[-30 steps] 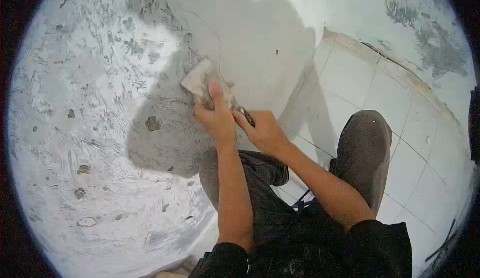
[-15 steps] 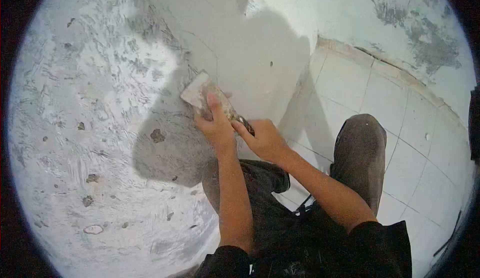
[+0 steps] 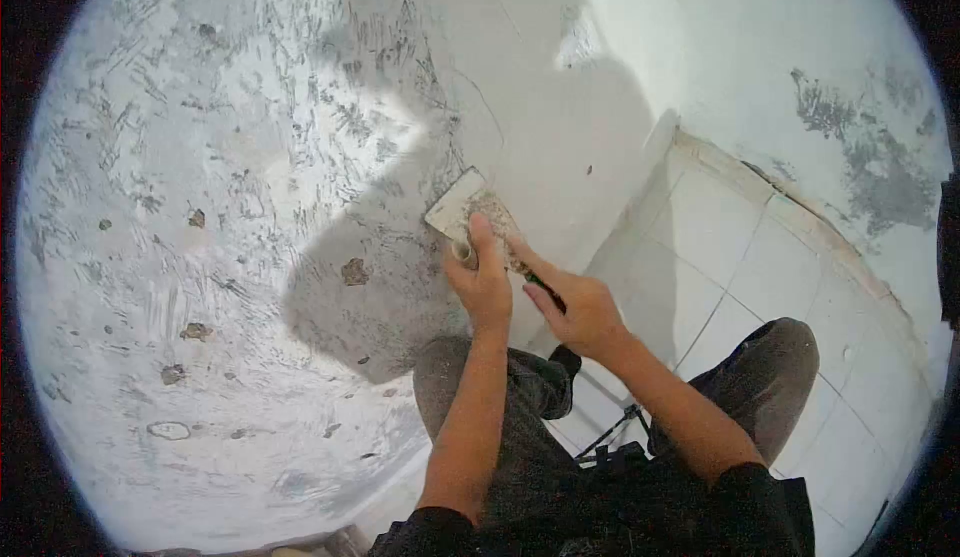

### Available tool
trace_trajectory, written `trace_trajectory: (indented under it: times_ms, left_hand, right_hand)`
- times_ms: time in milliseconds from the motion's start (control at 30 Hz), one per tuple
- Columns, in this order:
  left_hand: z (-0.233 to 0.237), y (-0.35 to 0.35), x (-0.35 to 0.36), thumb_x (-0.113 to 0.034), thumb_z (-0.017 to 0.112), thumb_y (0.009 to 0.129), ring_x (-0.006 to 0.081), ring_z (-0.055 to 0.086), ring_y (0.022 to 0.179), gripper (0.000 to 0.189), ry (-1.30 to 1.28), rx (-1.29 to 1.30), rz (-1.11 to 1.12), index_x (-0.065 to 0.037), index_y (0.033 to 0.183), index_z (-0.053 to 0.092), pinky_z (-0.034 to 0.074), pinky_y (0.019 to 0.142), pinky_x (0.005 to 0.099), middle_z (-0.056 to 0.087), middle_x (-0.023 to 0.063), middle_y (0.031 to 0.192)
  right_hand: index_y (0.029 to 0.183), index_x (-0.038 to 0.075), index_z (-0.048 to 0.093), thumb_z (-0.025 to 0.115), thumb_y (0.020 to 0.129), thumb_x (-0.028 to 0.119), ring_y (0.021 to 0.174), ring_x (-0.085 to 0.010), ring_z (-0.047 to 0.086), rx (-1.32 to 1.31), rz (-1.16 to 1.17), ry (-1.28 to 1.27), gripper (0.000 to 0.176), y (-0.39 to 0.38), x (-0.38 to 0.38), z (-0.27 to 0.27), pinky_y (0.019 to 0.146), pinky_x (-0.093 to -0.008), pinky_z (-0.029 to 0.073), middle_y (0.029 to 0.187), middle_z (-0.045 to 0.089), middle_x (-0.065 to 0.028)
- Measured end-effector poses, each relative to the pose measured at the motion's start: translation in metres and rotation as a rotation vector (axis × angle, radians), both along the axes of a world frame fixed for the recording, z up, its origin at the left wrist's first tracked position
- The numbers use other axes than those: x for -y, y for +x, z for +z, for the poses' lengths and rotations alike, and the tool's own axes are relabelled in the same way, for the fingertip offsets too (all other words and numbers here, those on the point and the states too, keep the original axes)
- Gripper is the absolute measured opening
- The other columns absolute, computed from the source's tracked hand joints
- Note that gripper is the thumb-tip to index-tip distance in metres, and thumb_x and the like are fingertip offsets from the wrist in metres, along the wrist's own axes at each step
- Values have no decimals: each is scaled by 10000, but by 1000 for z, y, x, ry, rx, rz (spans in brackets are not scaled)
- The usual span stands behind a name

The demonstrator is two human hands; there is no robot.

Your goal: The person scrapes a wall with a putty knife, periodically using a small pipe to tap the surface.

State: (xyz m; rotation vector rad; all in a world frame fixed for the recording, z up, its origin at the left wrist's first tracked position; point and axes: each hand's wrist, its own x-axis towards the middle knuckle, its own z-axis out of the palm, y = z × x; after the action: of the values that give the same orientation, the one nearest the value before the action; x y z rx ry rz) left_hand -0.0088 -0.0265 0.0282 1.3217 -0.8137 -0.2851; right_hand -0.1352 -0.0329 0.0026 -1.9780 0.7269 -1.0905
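A wide putty knife (image 3: 462,197) with a pale, plaster-spattered blade lies against the wall, its front edge along the border between rough and smooth surface. My left hand (image 3: 483,282) is closed on the blade, thumb pressed along its face. A pale rounded end (image 3: 463,252) sticks out by the left fingers; what it belongs to is hidden. Lower right, my right hand (image 3: 585,312) wraps round the dark handle (image 3: 543,292) of the putty knife.
The scuffed wall (image 3: 250,187) on the left has several chipped pits (image 3: 354,272). Smooth grey wall (image 3: 540,147) runs up beside it. White floor tiles (image 3: 720,267) lie to the right, with a broken edge strip (image 3: 800,207). My bent knee (image 3: 785,377) is over the tiles.
The view has shifted, so wall and floor appear lower and further right. Both hands keep hold of the putty knife; the right hand sits slightly further from the left, and my right knee leans outward.
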Motion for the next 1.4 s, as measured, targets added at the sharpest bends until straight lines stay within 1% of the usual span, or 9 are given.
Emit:
trace_trajectory:
  times_ms: [267,367,433,567,633,1033,1133,1300,1400]
  left_hand:
    - [-6,-1,4,-244,545,961,148,580,819,308,-52,159,96,55,1031,568,476,696,290,612,105,921]
    - [-4,4,4,-270,551,959,144,559,776,321,194,137,232,48,996,563,464,663,292,598,98,890]
    - [0,3,6,-283,546,961,138,536,745,323,67,79,144,40,973,556,452,640,302,585,88,864]
    - [-8,2,0,-299,550,958,147,556,773,342,45,214,200,42,982,561,463,661,310,595,98,883]
    - [2,-7,-2,-307,550,958,159,575,808,357,-31,65,63,47,999,565,476,684,323,607,106,909]
    - [5,-1,8,-255,529,971,165,593,806,315,-85,192,88,55,1022,558,485,688,303,620,106,918]
    - [0,-2,6,-255,533,971,158,583,765,319,-16,161,130,61,1008,544,481,659,292,607,100,881]
    - [9,-4,16,-284,536,972,144,577,748,327,37,147,183,42,987,549,471,615,289,596,94,856]
    - [26,-4,10,-281,528,974,150,582,771,326,13,190,28,43,998,553,476,641,293,601,96,870]
  right_hand:
    - [1428,108,389,590,895,127,678,-315,652,119,12,19,570,24,-7,-27,632,-378,514,935,673,-205]
    - [1427,118,390,591,888,107,727,-322,667,81,51,49,576,23,-3,-18,651,-391,523,986,665,-211]
    - [1431,196,383,571,912,198,770,-343,659,103,-4,35,552,27,-3,-19,654,-422,535,947,671,-182]
    - [1427,205,391,569,913,194,770,-342,660,77,-12,38,544,22,-11,-19,660,-422,534,947,668,-187]
    - [1410,117,417,588,893,109,730,-336,662,8,54,97,544,14,-11,-11,652,-390,520,947,657,-226]
    - [1417,133,409,594,876,74,685,-337,652,126,45,60,575,16,-2,-5,636,-387,512,886,651,-232]
    - [1427,203,394,586,902,165,727,-362,650,45,71,125,560,12,-4,-8,636,-424,528,923,668,-188]
    - [1428,181,389,597,896,173,727,-361,654,91,65,81,572,17,8,-3,631,-425,528,920,670,-189]
    - [1427,176,396,602,891,166,709,-374,642,83,49,165,574,17,2,7,659,-423,516,953,662,-206]
